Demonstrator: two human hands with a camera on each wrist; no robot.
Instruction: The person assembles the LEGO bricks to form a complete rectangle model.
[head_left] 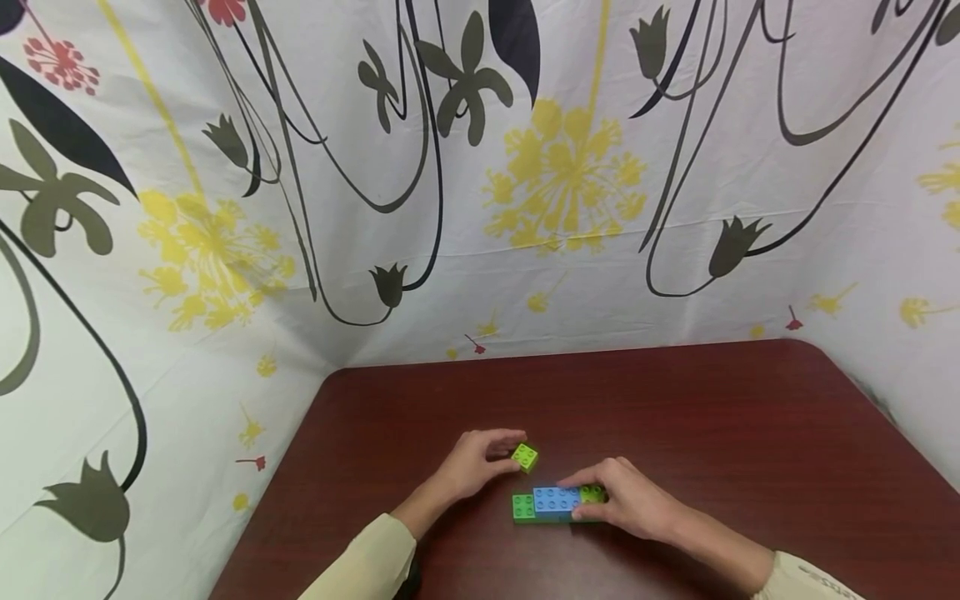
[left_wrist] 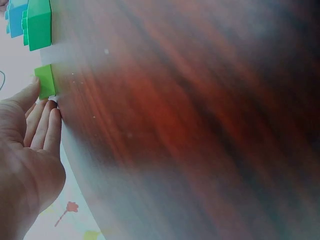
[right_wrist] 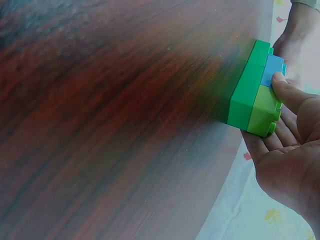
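Observation:
My left hand (head_left: 477,460) pinches a small lime-green toy brick (head_left: 525,457) with studs on top, thumb on the near side and fingers on the far side. In the left wrist view the thumb presses on that lime brick (left_wrist: 45,81). To its right, my right hand (head_left: 633,500) grips a low stack of bricks, thumb in front and fingers behind. The stack has a green bottom layer (right_wrist: 245,92), with a blue brick (head_left: 555,500) and another lime brick (right_wrist: 262,111) side by side on it. At the stack's left end, green studs (head_left: 523,505) show uncovered.
Both hands work over a dark reddish-brown table (head_left: 600,400) with rounded far corners. A white cloth (head_left: 465,233) printed with flowers and stems hangs behind and along the sides of the table.

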